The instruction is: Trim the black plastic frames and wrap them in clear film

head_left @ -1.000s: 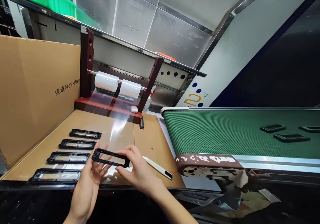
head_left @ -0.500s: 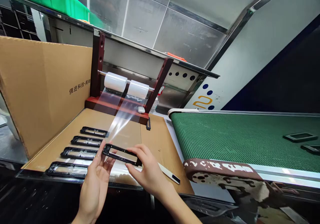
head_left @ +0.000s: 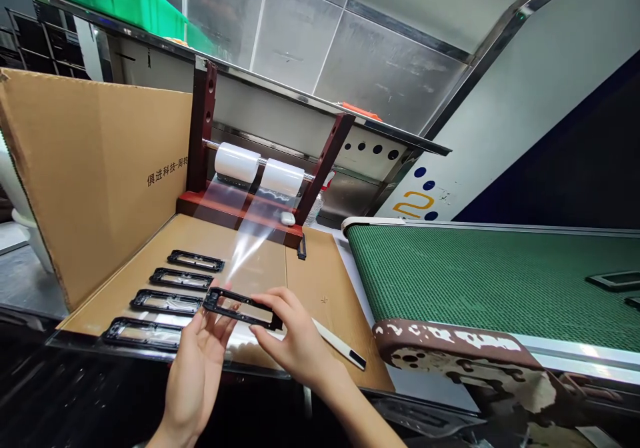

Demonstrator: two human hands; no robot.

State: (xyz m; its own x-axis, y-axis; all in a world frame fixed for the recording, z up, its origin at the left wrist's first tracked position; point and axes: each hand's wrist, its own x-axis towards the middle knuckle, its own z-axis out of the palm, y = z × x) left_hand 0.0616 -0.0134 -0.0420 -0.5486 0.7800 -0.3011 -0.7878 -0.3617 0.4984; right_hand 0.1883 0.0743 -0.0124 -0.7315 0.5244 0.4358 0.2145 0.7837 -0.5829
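A narrow black plastic frame (head_left: pixel 243 307) with a long open window is held level above the cardboard mat. My right hand (head_left: pixel 295 338) pinches its right end between thumb and fingers. At the frame's left end is my left hand (head_left: pixel 200 361), palm up, with thumb and curled fingers against it; some fingertips are hidden behind the frame. A strip of clear film (head_left: pixel 250 241) runs from a film roll (head_left: pixel 283 177) down to behind the held frame. Several similar black frames (head_left: pixel 143 333) lie in a row to the left of my hands.
Two rolls sit on a dark red stand (head_left: pixel 240 218) at the back. A white knife-like tool (head_left: pixel 340 345) lies right of my right hand. An upright cardboard panel (head_left: pixel 110 161) borders the left. At right runs a green conveyor belt (head_left: pixel 475 275) carrying black frames (head_left: pixel 615 280).
The view has shifted slightly, so the surroundings appear further right. My left hand has closed in a little under the frame's left end. The right hand keeps its pinch.
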